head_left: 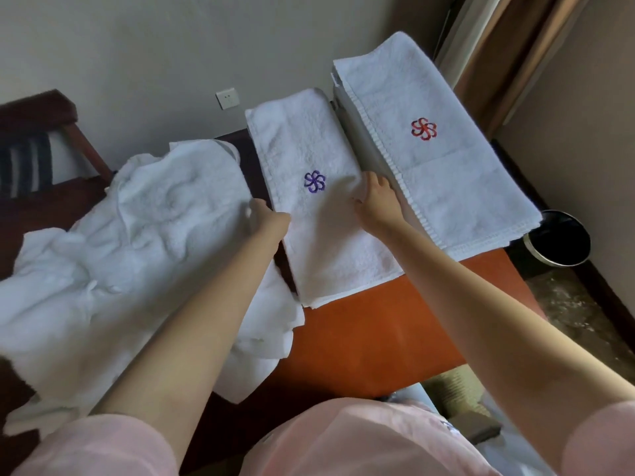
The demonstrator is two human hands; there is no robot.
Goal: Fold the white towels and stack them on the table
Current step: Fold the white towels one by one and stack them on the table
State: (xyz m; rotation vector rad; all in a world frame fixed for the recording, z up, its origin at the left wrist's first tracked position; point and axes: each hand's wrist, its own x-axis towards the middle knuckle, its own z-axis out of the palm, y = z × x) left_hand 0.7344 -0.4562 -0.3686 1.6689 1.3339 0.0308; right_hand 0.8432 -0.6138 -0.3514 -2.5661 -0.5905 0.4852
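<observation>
A folded white towel with a purple flower mark (330, 242) lies flat on the orange-brown wooden counter (378, 324). The right hand (374, 199) holds its right edge, with the fingers (379, 182) bent down over it. The left hand (266, 216) is at its left edge, and I cannot tell if those fingers grip. A tall stack of folded white towels with a red flower mark (446, 166) sits just beside it on the right. A messy pile of white towels (137, 235) lies on the left.
</observation>
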